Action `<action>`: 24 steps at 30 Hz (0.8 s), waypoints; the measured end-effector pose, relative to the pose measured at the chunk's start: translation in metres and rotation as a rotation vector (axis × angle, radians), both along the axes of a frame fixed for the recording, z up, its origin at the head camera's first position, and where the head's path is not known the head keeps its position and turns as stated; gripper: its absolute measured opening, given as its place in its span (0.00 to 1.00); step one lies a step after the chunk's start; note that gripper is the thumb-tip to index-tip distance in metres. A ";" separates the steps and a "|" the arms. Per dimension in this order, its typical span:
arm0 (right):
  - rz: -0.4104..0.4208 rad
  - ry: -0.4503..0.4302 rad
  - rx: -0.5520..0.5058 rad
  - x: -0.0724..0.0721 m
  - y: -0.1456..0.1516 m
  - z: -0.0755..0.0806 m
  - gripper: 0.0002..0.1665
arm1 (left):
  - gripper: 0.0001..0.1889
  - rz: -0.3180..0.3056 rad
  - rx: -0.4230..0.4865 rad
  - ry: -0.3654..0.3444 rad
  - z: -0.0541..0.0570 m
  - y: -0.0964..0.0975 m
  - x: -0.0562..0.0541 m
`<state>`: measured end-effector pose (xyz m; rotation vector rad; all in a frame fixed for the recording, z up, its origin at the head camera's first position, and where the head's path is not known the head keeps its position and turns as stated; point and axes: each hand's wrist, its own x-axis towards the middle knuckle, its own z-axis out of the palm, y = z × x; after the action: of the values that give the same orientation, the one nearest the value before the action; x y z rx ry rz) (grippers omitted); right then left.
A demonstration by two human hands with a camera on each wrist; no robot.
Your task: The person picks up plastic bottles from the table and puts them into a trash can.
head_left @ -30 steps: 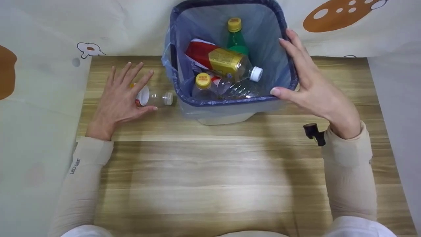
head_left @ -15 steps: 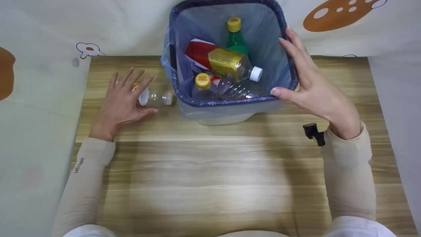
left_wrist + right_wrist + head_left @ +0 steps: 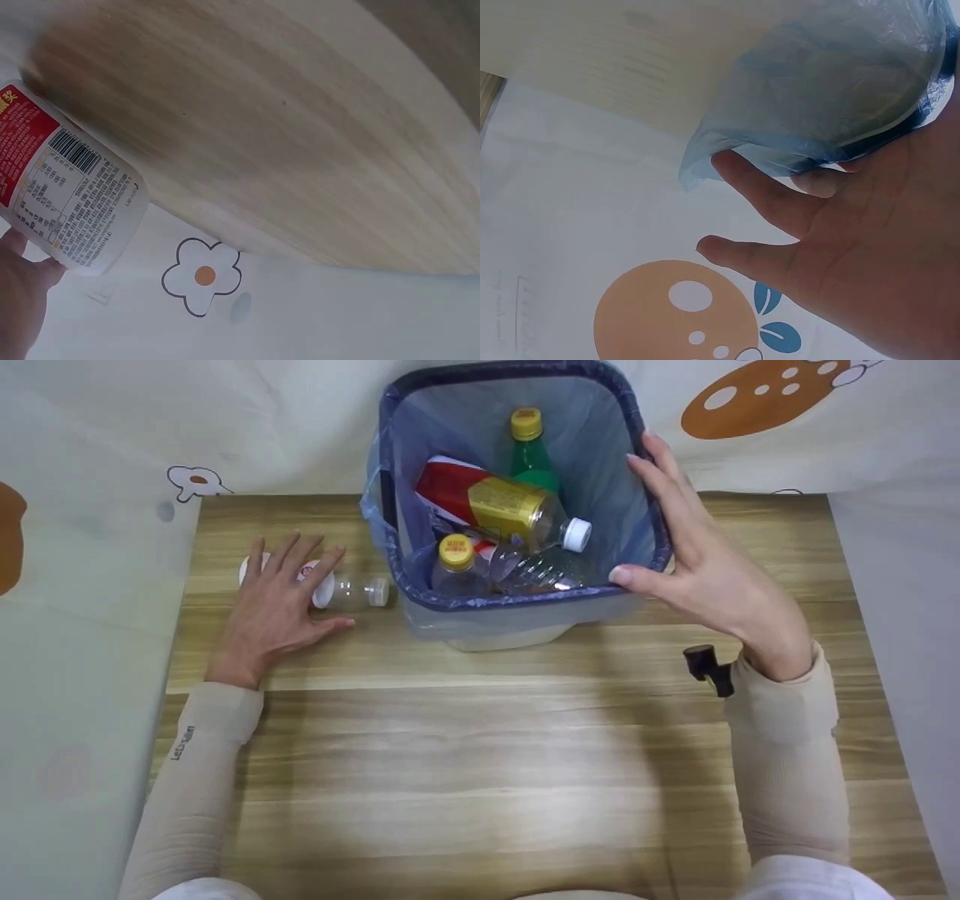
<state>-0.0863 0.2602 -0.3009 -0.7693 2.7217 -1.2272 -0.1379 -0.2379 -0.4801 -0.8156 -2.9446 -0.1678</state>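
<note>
My left hand [image 3: 266,611] rests with spread, fairly straight fingers over a clear plastic bottle [image 3: 346,591] lying on its side, cap toward the bin. Its white label with red print and a barcode shows on the bottle [image 3: 79,184] in the left wrist view, fingertips at its side. My right hand [image 3: 705,555] holds the trash bin [image 3: 517,601] by its right front corner, thumb over the front rim and fingers over the right rim. In the right wrist view, two fingers of the right hand [image 3: 870,247] extend beside the blue bin liner [image 3: 817,90].
Inside the bin are a red-and-gold labelled bottle [image 3: 495,502] with a white cap, a green bottle [image 3: 531,454], a yellow-capped bottle [image 3: 456,556] and a clear ribbed bottle [image 3: 536,570]. A patterned cloth [image 3: 300,427] hangs behind the wooden table [image 3: 480,765].
My left hand has slid slightly toward me over the lying bottle, which has turned so a different part of its label shows. My right hand stays on the bin; the head view has shifted slightly.
</note>
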 end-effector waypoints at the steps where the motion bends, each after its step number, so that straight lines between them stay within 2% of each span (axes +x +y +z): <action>1: -0.002 -0.001 0.000 0.000 0.000 0.000 0.56 | 0.53 0.002 -0.003 0.000 0.000 0.000 -0.001; 11: 0.003 0.016 0.018 -0.001 0.001 0.000 0.56 | 0.52 0.017 0.013 0.033 -0.009 -0.001 -0.003; 18: -0.012 0.004 0.014 0.002 0.001 -0.002 0.56 | 0.50 0.030 0.106 0.108 -0.019 0.000 -0.003; 24: -0.011 -0.004 0.013 0.001 0.000 0.001 0.56 | 0.45 0.074 0.135 0.084 -0.023 0.003 -0.007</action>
<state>-0.0854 0.2605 -0.3004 -0.7509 2.7313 -1.2102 -0.1447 -0.2350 -0.5031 -0.6769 -2.8430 -0.3160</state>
